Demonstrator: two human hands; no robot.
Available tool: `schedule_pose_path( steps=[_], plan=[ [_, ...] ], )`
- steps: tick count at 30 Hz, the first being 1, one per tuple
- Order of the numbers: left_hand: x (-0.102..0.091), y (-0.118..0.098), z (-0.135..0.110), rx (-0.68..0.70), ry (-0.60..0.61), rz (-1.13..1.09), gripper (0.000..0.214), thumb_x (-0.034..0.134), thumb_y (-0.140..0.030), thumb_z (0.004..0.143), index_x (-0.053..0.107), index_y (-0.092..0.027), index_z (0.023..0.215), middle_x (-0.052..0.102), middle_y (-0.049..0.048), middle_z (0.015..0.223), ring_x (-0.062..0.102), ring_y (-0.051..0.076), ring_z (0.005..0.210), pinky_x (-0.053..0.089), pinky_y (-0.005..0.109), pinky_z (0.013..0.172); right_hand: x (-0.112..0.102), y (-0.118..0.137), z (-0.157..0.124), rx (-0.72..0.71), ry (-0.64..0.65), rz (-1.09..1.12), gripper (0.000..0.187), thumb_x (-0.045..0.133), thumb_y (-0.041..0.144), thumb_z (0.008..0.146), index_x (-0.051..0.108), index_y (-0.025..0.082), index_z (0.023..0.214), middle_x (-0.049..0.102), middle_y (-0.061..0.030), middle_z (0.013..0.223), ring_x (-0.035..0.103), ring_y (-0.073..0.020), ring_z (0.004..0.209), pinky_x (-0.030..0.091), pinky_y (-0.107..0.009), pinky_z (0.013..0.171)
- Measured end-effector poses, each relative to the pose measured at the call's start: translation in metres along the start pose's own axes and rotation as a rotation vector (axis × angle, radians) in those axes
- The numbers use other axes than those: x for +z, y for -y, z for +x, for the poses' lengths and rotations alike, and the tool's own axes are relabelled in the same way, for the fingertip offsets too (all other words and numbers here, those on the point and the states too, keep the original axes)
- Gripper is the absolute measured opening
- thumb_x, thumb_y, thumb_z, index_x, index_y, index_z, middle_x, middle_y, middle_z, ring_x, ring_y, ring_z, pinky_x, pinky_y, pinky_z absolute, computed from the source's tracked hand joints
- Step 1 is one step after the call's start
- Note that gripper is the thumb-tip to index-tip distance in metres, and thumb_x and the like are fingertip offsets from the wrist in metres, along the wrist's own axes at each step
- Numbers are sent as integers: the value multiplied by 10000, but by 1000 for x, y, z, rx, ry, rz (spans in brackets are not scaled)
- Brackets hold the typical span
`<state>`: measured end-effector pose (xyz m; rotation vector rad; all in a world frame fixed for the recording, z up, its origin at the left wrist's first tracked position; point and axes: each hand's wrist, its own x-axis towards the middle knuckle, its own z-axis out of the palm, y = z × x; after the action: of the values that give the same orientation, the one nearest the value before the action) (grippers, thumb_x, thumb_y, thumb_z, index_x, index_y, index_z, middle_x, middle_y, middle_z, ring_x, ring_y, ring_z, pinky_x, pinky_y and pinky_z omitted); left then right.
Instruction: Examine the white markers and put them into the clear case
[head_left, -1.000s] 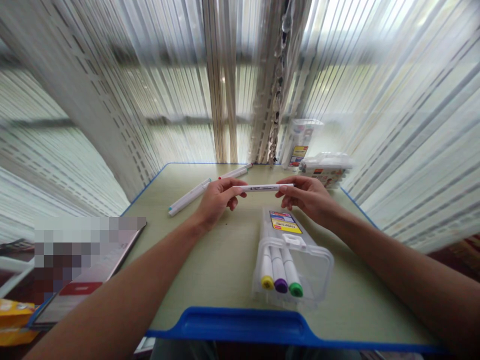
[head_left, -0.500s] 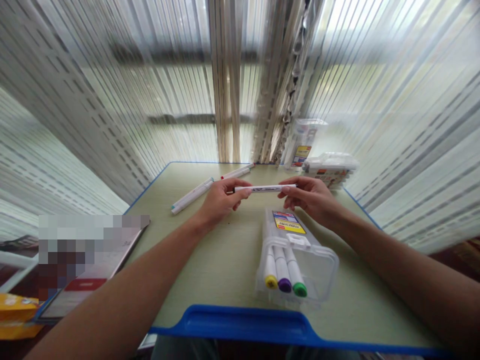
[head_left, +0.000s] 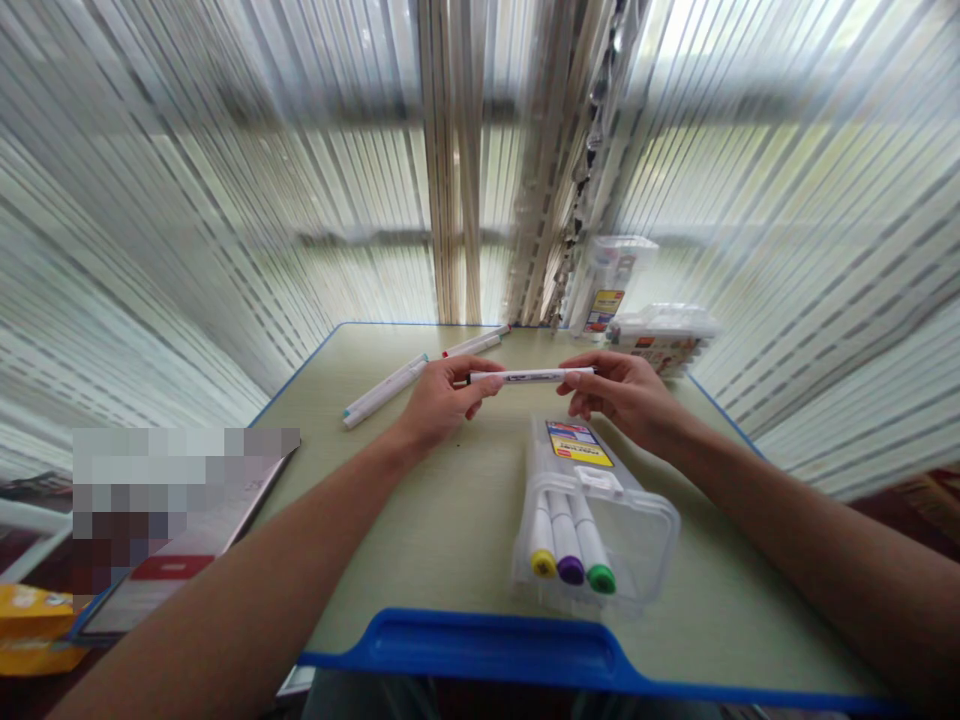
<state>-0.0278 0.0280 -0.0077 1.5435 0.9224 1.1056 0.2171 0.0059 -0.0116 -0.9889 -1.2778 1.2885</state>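
A white marker (head_left: 534,377) with dark print on its barrel is held level above the table. My left hand (head_left: 450,395) is closed on its left end, where a dark tip shows. Its right end is pinched between the thumb and fingers of my right hand (head_left: 619,392). Just below and nearer to me lies a clear plastic case (head_left: 637,540) with a yellow and blue label. Inside it are a yellow-ended marker (head_left: 543,562), a purple-ended marker (head_left: 571,570) and a green-ended marker (head_left: 601,578).
Several loose white markers (head_left: 386,392) lie on the table (head_left: 420,540) beyond my left hand. An upright clear case (head_left: 611,285) and a filled case (head_left: 664,335) stand at the back right. A tablet (head_left: 180,570) is at the left edge. Striped curtains (head_left: 337,180) hang behind.
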Motion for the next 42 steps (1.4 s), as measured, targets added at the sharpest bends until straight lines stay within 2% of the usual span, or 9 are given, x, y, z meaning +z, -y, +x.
schedule_pose_path(
  steps=[4, 9, 17, 42],
  plan=[
    [0, 1, 0, -21, -9, -24, 278, 779, -287, 734, 777, -115, 953, 575, -30, 582, 458, 59, 442, 354, 204, 443, -1, -1, 1, 7, 2, 2, 299, 897, 342, 691, 775, 168, 901, 757, -45, 750, 680, -117, 525, 514, -202, 476],
    [-1, 0, 0, -97, 8, -132, 248, 709, -281, 761, 779, -117, 934, 680, 37, 731, 499, 58, 455, 377, 208, 449, -1, -1, 1, 7, 2, 9, 319, 902, 353, 681, 779, 160, 902, 757, -52, 747, 678, -119, 516, 515, -198, 466],
    [-2, -1, 1, -126, 9, -186, 252, 654, -232, 747, 775, -105, 928, 684, 49, 713, 509, 71, 447, 381, 212, 446, -1, -2, 1, 1, 5, 10, 299, 898, 343, 690, 783, 164, 900, 757, -53, 751, 680, -120, 519, 516, -197, 467],
    [-2, -1, 1, -117, 8, -180, 246, 672, -249, 742, 776, -107, 914, 683, 49, 705, 503, 70, 449, 371, 214, 444, 0, 0, 1, 11, -4, -15, 328, 901, 379, 676, 780, 167, 894, 755, -49, 740, 678, -121, 514, 519, -203, 473]
  ],
)
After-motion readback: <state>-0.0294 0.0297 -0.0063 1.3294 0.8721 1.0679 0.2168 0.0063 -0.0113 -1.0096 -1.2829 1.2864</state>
